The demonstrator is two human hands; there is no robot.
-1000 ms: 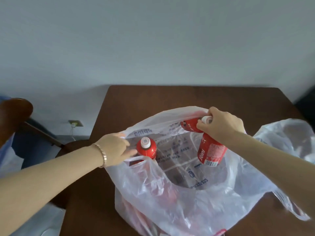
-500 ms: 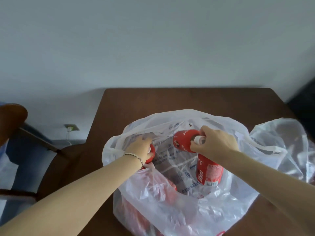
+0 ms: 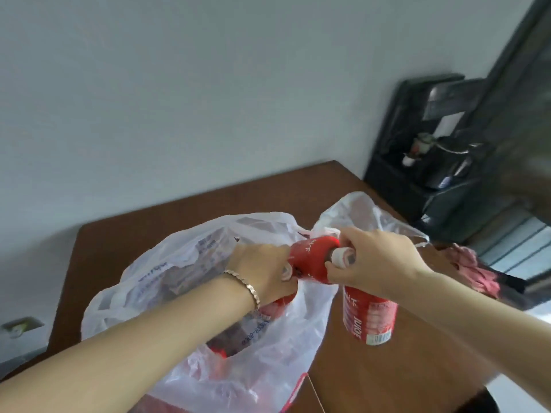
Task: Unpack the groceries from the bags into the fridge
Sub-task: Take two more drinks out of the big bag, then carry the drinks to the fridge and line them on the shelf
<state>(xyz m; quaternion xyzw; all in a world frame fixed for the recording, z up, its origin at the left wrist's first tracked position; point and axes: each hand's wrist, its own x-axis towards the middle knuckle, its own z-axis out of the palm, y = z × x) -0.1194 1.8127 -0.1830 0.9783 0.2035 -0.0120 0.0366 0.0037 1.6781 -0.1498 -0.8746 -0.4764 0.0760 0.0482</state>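
Currently: drop hazard.
Right grip [image 3: 375, 263] clamps hanging bottle [image 3: 368, 317] and sideways bottle [image 3: 313, 260], left grip [image 3: 262, 269] clamps third bottle [image 3: 285, 273]; the doubled hold may drop one.

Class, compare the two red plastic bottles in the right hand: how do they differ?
The sideways red bottle lies level; the hanging red bottle is upright over the brown table. The sideways one's white cap shows; the hanging one's is hidden. The right hand grips both.
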